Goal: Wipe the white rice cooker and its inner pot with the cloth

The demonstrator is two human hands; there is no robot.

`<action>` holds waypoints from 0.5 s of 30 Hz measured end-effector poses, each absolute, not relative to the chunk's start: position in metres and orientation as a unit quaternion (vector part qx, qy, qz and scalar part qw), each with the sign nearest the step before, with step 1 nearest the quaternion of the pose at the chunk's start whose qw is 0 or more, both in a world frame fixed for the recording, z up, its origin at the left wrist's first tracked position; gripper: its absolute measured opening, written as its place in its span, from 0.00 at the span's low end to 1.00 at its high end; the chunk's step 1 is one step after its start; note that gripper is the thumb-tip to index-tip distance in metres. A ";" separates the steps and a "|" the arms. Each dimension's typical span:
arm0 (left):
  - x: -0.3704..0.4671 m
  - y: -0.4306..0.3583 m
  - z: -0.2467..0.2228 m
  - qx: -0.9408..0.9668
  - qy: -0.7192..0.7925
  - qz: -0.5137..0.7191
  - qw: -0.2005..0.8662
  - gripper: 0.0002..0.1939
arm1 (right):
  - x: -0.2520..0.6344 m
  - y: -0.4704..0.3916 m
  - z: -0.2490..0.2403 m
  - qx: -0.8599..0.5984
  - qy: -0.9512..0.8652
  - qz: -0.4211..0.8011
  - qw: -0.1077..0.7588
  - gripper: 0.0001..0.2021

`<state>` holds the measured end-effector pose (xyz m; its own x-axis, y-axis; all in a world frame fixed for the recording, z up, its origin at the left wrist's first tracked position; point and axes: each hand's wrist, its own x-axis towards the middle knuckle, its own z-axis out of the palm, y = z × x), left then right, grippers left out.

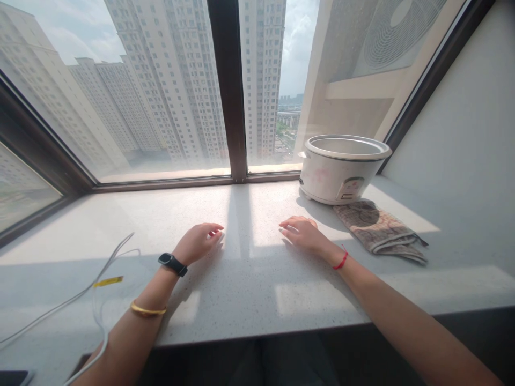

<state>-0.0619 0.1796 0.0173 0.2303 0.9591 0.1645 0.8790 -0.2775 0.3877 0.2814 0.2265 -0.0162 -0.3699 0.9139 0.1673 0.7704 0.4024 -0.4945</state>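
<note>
My left hand (199, 241) rests on the white speckled sill (241, 300), fingers loosely bent with a gap between thumb and forefinger. Nothing is in it. A black wristband (173, 264) and a gold bangle (148, 310) are on that arm. Across from it, my right hand (301, 231) lies on the sill, empty, its fingers slightly bent and apart. A red string bracelet (341, 260) circles that wrist. Nearest to the right hand are a white rice cooker (325, 174) without a lid and a folded patterned cloth (372, 228), neither touched.
On the left a white cable (86, 289) with a yellow tag (108, 281) runs beside and over my left forearm. A dark flat device (15, 377) shows at the bottom left corner. Window frames (230, 96) stand behind the sill, and a white wall (462, 161) bounds the right.
</note>
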 end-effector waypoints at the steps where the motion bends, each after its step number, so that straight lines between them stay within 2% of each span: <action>1: -0.061 0.180 0.018 0.777 0.591 0.187 0.105 0.20 | 0.281 0.226 -0.016 -0.520 -0.810 0.170 0.212 0.14; 15: -0.062 0.173 0.015 0.781 0.584 0.203 0.085 0.19 | 0.281 0.226 -0.015 -0.524 -0.805 0.170 0.218 0.14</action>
<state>-0.0620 0.1729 0.0148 0.2356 0.9470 0.2183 0.8784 -0.3036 0.3692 0.2807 0.2259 -0.0150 -0.3550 0.9187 0.1731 0.7705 0.3924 -0.5023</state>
